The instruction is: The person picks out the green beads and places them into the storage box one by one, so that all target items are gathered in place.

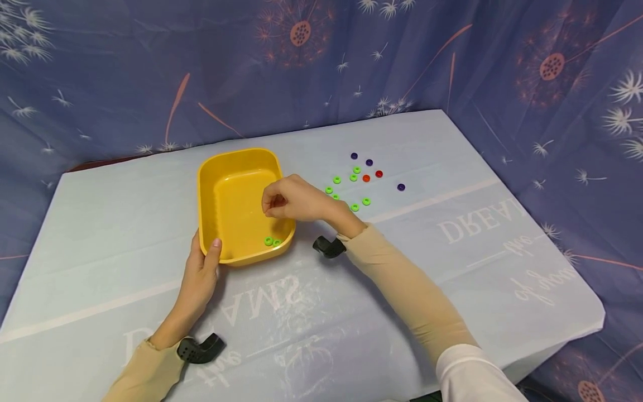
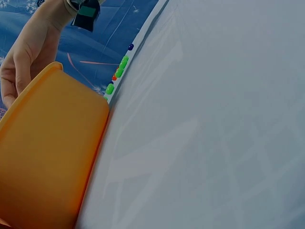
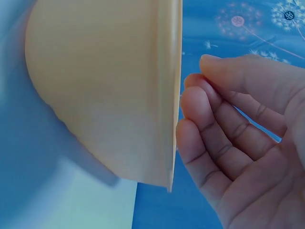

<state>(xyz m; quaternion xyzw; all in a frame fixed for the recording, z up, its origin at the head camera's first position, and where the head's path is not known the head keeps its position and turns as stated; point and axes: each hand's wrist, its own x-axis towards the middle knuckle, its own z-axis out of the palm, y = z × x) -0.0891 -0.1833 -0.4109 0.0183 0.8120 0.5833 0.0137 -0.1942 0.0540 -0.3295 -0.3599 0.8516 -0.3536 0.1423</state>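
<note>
A yellow plastic tub (image 1: 241,195) stands on the table, with two green rings (image 1: 268,241) inside at its near right corner. My left hand (image 1: 201,273) grips the tub's near left corner, thumb over the rim and fingers along the outside. Over the tub's right side hovers my right hand (image 1: 296,198), its fingers loosely curled and the thumb near the index fingertip. In the right wrist view, nothing shows between those fingertips (image 3: 193,102), which are close beside the tub's rim.
Right of the tub lie several loose green rings (image 1: 337,180), an orange ring (image 1: 366,178), a red ring (image 1: 379,174) and purple rings (image 1: 401,187). A pale printed cloth (image 1: 427,268) covers the table. A blue dandelion-patterned curtain (image 1: 321,72) hangs behind.
</note>
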